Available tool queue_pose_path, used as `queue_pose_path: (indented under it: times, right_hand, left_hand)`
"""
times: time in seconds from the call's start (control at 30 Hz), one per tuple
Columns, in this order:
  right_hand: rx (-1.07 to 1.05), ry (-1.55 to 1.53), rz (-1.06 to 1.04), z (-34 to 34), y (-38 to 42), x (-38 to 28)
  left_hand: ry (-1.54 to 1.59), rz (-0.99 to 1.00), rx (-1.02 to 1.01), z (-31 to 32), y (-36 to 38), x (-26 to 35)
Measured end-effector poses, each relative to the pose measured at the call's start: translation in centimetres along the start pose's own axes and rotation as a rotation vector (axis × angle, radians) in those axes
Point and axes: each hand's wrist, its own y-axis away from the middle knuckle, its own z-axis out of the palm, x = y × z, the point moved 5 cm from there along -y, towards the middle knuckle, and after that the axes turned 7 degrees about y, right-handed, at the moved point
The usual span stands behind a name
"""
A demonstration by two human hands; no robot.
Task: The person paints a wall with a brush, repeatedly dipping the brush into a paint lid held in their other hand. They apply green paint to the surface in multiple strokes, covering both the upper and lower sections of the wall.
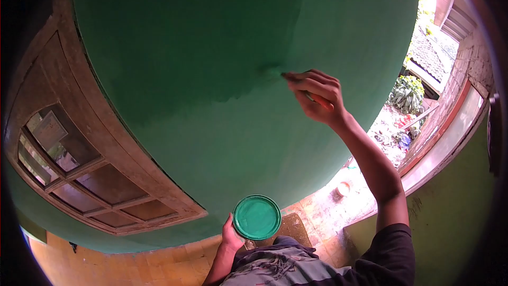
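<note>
My right hand (318,97) is raised against the wall, its fingers closed round a paintbrush (323,101) with an orange-red handle. The bristle end meets the wall at the edge of the darker area, where a small smear shows. Low in front of my body, my left hand (233,234) grips a round paint can (257,217) by its side. Green paint fills the view through its open top. The wall (227,143) is dark green in its upper left part and lighter green below and to the right.
A wooden door or window frame with glass panes (114,182) borders the wall on the left. At right an opening leads outside to plants (407,94) and rubble. A small pale container (343,189) stands on the tiled floor (174,265).
</note>
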Motion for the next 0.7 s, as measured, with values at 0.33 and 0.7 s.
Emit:
queue_pose_path:
  times: [0.33, 0.7]
  right_hand:
    - [-0.115, 0.042, -0.046, 1.4, 2.5, -3.3]
    - [0.122, 0.312, -0.042, -7.8, -4.8, 6.7]
  left_hand:
    - [0.016, -0.007, -0.008, -1.3, 0.2, 0.3]
    - [0.029, -0.01, -0.049, -0.9, -0.2, 0.5]
